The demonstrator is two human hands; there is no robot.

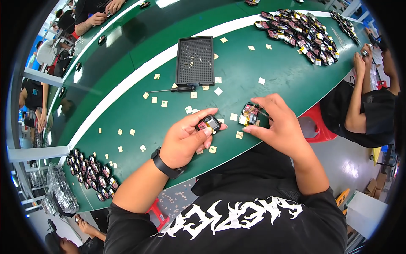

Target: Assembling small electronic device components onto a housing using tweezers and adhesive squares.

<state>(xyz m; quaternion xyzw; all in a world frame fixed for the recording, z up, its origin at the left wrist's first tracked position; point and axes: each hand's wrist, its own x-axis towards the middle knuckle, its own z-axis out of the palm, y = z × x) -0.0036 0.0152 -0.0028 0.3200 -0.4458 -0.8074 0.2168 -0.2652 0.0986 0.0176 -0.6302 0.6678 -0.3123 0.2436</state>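
Note:
My left hand (186, 139) is closed round a small black electronic unit (208, 123), thumb across its front. The unit has a grey square part and a reddish circuit board in its casing. To the right, my right hand (279, 122) curves its thumb and fingers round a second electronic unit (248, 114), with a reddish board and a yellow-and-white strip showing. The inner fingers of that hand are partly hidden. Small cream paper squares (239, 135) lie around both hands on the green table (169, 122).
A black tray (195, 61) with small metal bits stands beyond my hands, a screwdriver (182, 89) along its near edge. Similar units form a large pile (302, 36) at the far right and another pile (91, 173) at the left. A co-worker (363, 97) sits at the right.

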